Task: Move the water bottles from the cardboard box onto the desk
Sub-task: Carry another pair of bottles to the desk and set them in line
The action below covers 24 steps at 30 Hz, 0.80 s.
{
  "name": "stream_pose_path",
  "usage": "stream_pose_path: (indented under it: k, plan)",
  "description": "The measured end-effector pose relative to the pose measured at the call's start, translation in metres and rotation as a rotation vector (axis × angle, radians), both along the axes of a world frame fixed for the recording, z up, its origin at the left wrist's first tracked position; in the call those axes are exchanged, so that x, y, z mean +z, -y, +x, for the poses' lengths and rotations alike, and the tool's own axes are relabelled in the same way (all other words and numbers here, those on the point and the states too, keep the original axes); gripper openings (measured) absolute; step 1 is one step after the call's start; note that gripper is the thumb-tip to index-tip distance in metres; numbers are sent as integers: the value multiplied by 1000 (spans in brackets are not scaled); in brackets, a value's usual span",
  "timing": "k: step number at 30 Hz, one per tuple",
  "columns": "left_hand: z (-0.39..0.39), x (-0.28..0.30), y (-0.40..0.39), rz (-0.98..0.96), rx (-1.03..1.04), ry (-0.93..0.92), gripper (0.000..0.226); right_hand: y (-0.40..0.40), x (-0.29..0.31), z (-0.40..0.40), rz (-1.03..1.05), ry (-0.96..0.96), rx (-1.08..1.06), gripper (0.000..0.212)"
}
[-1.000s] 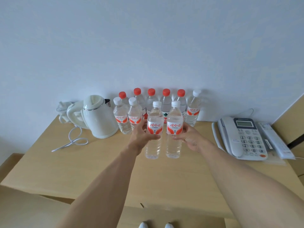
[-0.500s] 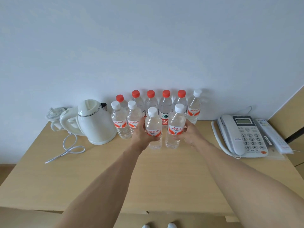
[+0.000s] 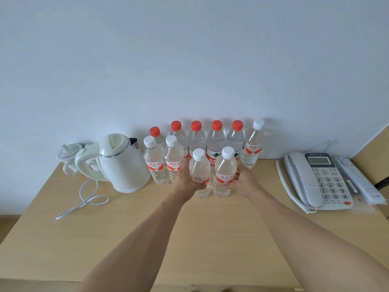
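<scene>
Where desk (image 3: pixel 130 239) meets wall (image 3: pixel 189 60), bottles (image 3: pixel 215 142) stand.

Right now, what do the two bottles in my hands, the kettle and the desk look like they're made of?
Left-hand bottle and right-hand bottle: thin clear plastic, see-through, with opaque white caps. Kettle: glossy cream plastic probably, with a metal-looking band under the lid. Desk: matte pale wood-look surface, likely laminate.

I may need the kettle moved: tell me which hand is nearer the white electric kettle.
Left. The left hand is just right of the white electric kettle; the right hand is farther right.
</scene>
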<state>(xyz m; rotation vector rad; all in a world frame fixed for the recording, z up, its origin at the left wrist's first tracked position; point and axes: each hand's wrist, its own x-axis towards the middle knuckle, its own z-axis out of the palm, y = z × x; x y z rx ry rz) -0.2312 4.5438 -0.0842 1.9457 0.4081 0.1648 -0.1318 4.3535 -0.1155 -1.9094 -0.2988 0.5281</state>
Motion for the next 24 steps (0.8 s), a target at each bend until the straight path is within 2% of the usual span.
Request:
stream_pose_path:
  k: [9, 14, 21, 24]
  plan:
    - [-4, 6, 0, 29, -32, -40, 92, 0, -3, 3, -51, 29, 18, 83]
    - [-11, 15, -4, 117, -36, -57, 78, 2, 17, -2, -73, 59, 42, 74]
    - [-16, 58, -9, 722, 3, 106, 59, 3, 58, 0, -73, 248, 94, 63]
    - [-6, 78, -12, 868, -64, 101, 57, -1, 71, 0, -165, 367, 112, 58]
